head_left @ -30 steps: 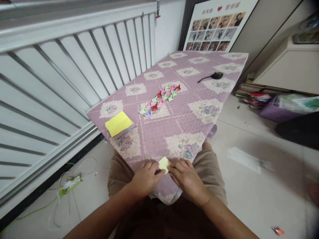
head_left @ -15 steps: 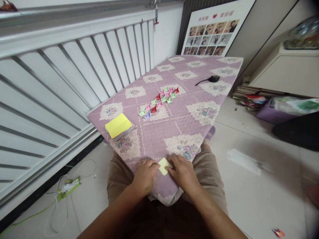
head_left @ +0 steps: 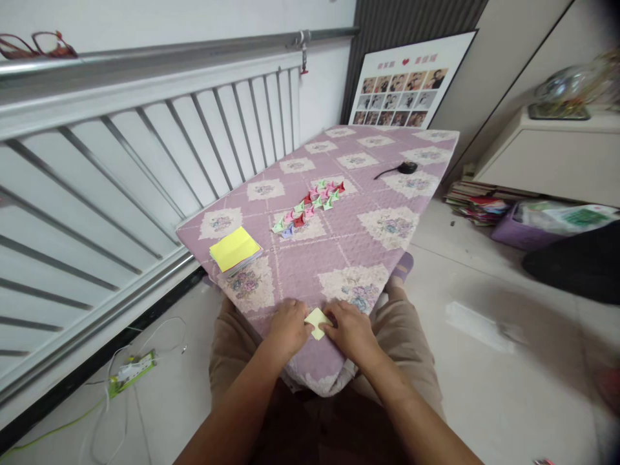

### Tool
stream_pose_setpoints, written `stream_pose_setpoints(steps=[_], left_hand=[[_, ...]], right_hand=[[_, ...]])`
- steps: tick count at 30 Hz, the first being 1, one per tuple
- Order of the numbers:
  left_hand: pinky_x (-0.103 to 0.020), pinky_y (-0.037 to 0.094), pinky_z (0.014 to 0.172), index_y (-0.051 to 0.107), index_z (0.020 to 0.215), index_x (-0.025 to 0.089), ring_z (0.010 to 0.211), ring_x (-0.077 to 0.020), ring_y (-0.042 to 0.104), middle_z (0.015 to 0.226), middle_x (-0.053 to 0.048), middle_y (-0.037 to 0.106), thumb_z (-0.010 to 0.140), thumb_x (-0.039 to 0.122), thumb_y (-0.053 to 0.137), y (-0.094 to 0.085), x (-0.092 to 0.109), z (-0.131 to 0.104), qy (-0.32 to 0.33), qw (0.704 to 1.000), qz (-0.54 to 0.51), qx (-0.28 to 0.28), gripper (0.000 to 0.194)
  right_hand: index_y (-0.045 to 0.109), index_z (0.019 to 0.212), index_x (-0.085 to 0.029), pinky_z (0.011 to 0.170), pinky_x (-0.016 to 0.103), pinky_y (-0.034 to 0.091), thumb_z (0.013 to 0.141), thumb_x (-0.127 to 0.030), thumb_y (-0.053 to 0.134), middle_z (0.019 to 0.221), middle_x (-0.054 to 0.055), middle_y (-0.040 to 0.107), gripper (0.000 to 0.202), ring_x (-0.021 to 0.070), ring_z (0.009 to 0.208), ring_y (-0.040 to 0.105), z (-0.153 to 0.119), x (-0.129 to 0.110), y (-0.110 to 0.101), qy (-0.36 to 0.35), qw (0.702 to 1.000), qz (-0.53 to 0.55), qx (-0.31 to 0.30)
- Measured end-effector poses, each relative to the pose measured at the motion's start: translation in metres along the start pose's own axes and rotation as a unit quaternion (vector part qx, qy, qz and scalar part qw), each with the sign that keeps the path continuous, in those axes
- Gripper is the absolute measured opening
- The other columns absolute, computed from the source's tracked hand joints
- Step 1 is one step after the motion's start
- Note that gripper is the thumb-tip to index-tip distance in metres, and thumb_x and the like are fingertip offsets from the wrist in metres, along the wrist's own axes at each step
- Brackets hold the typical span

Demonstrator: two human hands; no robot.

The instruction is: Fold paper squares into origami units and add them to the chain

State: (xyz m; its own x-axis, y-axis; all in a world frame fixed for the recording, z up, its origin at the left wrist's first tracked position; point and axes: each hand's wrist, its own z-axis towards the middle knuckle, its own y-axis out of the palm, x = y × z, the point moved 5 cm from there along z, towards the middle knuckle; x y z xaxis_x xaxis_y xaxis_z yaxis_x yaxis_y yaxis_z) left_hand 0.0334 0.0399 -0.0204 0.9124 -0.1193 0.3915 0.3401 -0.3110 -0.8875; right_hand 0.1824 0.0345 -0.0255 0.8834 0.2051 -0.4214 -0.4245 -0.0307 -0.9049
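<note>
A small pale yellow folded paper (head_left: 318,318) lies near the table's front corner, turned like a diamond. My left hand (head_left: 289,328) grips its left corner, fingers curled and thumb at the edge. On the opposite side my right hand (head_left: 352,328) pinches the right corner, its thumb on top of the paper. Farther up the cloth sit rows of small folded paper pieces (head_left: 310,210) in pink, green, red and lilac. To the left rests a stack of paper sheets (head_left: 236,249) with a yellow one on top.
A purple flowered cloth (head_left: 310,268) covers the table. Toward its far right lies a black object with a short cable (head_left: 407,168). A white radiator (head_left: 159,168) runs along the left. On the floor are a power strip (head_left: 133,372) and a purple bin (head_left: 520,227).
My left thumb has moved down along the paper's left edge, and the fingers have curled in more. My right hand keeps its hold. The camera view has tilted up slightly.
</note>
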Motion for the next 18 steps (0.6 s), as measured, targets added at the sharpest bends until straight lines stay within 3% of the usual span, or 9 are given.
stream_pose_setpoints(steps=[8,14,18], left_hand=[[-0.031,0.039,0.09,0.055,0.095,0.02,0.101,-0.0204,0.055,0.1,-0.004,0.062,0.076,0.019,0.062,0.0051,-0.0006,-0.0041,-0.01,0.998,-0.043,0.036,0.02],[-0.031,0.041,0.082,0.055,0.11,0.019,0.093,-0.0217,0.058,0.097,-0.006,0.064,0.075,0.019,0.061,0.0055,-0.0013,-0.0018,-0.004,0.997,-0.068,0.035,0.035],[-0.026,0.04,0.07,0.061,0.099,0.02,0.08,-0.0183,0.059,0.086,-0.002,0.066,0.074,0.018,0.059,0.0078,-0.0028,0.0022,0.015,0.995,-0.101,0.016,0.026]], right_hand=[[0.06,0.087,-0.024,0.068,0.028,0.031,0.075,-0.027,0.069,0.089,0.001,0.06,0.016,0.0184,0.087,0.054,0.0007,0.0003,0.0011,0.005,1.0,0.009,-0.005],[0.062,0.089,-0.023,0.071,0.029,0.032,0.075,-0.025,0.068,0.09,0.002,0.06,0.015,0.0186,0.087,0.054,-0.0008,-0.0007,-0.0012,0.004,0.999,0.034,-0.008],[0.063,0.087,-0.023,0.072,0.029,0.032,0.074,-0.024,0.067,0.089,0.002,0.061,0.014,0.019,0.087,0.054,-0.0018,-0.0005,-0.0032,0.007,0.998,0.056,-0.003]])
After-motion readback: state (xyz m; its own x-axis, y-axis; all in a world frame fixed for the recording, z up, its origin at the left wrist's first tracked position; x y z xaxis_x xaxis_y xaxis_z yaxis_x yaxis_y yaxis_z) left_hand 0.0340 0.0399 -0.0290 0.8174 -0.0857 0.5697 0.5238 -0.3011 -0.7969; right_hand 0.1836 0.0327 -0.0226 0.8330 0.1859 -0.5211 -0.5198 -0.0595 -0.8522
